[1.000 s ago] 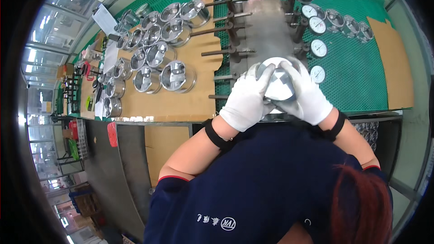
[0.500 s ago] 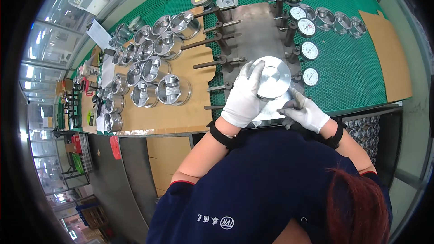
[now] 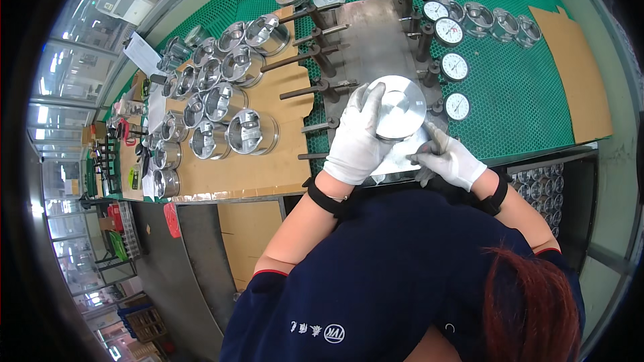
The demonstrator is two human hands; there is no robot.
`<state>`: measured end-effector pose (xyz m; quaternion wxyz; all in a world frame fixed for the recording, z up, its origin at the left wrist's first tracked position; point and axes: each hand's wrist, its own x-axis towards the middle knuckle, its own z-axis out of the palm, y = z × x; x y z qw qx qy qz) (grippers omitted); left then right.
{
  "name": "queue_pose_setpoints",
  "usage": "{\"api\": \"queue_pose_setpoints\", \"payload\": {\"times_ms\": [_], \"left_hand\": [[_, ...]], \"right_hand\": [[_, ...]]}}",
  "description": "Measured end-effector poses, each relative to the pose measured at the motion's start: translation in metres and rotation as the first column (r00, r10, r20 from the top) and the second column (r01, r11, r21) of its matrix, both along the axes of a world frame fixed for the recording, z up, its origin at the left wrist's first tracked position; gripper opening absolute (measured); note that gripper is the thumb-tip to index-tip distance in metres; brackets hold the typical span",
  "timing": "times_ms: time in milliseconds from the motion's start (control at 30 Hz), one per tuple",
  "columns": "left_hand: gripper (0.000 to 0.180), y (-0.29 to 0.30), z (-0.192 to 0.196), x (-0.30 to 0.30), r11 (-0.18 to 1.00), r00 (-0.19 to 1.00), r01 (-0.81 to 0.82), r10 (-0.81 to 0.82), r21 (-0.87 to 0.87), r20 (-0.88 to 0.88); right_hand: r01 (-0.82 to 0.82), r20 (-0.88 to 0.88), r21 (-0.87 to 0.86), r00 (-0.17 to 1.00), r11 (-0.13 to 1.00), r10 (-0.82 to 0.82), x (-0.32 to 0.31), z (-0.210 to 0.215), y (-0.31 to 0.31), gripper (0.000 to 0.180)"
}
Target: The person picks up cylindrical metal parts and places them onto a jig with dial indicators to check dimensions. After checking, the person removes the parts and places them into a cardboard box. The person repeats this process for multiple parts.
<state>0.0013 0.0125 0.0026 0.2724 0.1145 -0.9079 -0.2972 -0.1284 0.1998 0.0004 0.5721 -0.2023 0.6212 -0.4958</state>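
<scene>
My left hand (image 3: 359, 127), in a white glove, grips a round silver piston (image 3: 402, 108) by its left side, thumb and fingers at the rim. The flat, shiny crown faces up toward me, and the piston's underside is hidden. My right hand (image 3: 453, 162), gloved in white with grey-stained fingertips, is at the lower right rim, its fingers partly curled against the piston. Under the piston, a bright shiny surface (image 3: 402, 161) shows between both hands. The piston is over the near end of a grey metal plate (image 3: 376, 33).
Dial gauges (image 3: 455, 67) on posts line the plate's right side; rods on posts (image 3: 325, 90) line its left. Several pistons (image 3: 251, 132) stand on cardboard (image 3: 221, 177) to the left. More pistons (image 3: 479, 19) rest on the green mat (image 3: 516, 100). Another cardboard sheet (image 3: 577, 87) lies far right.
The whole view has shifted slightly, so the bench appears a little higher and further left. Both hands keep nearly the same hold on the piston.
</scene>
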Motion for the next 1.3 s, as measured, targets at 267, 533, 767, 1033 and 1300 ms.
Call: {"api": "queue_pose_setpoints", "payload": {"times_ms": [267,533,767,1033,1300], "left_hand": [[0.093,0.001,-0.003,-0.002,1.000,1.000,-0.015,0.015,-0.023,-0.010],[0.095,0.001,-0.007,-0.003,0.999,0.999,-0.018,0.017,-0.047,-0.033],[0.094,0.003,-0.007,-0.004,0.997,0.997,-0.038,0.033,-0.073,-0.063],[0.088,0.003,-0.008,-0.004,0.996,0.997,-0.059,0.055,-0.066,-0.062],[0.043,0.031,0.035,0.004,0.501,0.997,0.013,-0.075,0.865,0.029]], "right_hand": [[-0.023,-0.174,0.037,0.984,0.999,0.029,0.000,-0.006,-0.001,0.088],[0.024,-0.174,0.020,0.984,1.000,-0.020,0.002,-0.007,-0.004,0.088],[-0.003,-0.252,0.057,0.968,0.998,0.017,-0.001,-0.014,-0.004,0.089],[-0.028,-0.222,0.048,0.974,0.998,0.038,-0.001,-0.010,-0.005,0.095],[-0.244,-0.843,-0.339,0.508,0.908,-0.178,-0.017,0.022,0.013,0.080]]}}
